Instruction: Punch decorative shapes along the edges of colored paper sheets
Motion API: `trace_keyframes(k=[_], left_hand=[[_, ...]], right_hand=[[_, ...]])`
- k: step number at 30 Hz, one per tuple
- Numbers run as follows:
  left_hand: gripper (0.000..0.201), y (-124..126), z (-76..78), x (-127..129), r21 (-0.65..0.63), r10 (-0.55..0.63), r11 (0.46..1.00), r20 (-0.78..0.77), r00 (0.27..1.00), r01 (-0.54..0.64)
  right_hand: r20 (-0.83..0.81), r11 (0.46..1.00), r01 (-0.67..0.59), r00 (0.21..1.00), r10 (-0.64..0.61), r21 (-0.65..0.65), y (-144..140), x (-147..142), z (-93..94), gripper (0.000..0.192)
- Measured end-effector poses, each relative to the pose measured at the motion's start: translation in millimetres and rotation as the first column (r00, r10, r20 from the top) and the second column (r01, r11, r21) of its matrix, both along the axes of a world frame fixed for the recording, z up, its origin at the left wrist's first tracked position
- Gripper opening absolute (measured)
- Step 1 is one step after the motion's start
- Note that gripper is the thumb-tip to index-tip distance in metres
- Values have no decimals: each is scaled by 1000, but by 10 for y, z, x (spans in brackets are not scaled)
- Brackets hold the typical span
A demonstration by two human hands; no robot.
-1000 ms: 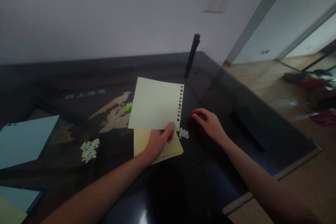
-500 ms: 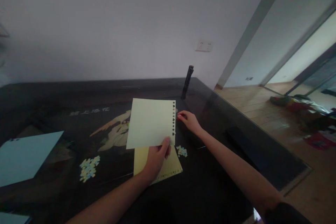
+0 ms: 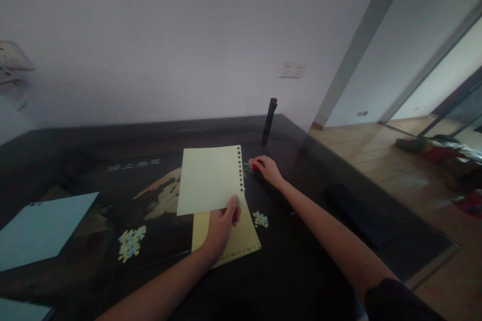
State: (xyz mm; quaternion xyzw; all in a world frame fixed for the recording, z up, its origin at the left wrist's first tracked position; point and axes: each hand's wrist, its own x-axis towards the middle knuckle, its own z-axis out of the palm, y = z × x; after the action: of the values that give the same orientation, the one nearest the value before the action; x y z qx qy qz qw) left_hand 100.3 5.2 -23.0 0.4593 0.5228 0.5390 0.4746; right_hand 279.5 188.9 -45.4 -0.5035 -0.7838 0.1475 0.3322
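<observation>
Above a dark glossy table (image 3: pixel 301 281), the left hand (image 3: pixel 220 228) pinches the lower corner of a pale green sheet (image 3: pixel 207 179), its right edge punched with small shapes, holding it lifted over a yellow sheet (image 3: pixel 241 241) lying flat. The right hand (image 3: pixel 268 169) reaches farther back, fingers closed around a small red object (image 3: pixel 255 166) resting on the table. Paper cut-outs (image 3: pixel 260 219) lie scattered between the two forearms; a light blue sheet (image 3: pixel 41 228) sits far left.
</observation>
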Motion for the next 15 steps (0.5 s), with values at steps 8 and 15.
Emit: trace_keyframes(k=[8, 15], left_hand=[[56, -28, 61, -1, -11, 26, 1000, -18, 999, -26], [52, -51, 212, 1, -13, -119, 993, -157, 980, 119]], right_hand=[[-255, 999, 32, 967, -21, 36, -246, -1, 293, 20], [-503, 949, -278, 848, 168, -151, -1082, -81, 608, 35]])
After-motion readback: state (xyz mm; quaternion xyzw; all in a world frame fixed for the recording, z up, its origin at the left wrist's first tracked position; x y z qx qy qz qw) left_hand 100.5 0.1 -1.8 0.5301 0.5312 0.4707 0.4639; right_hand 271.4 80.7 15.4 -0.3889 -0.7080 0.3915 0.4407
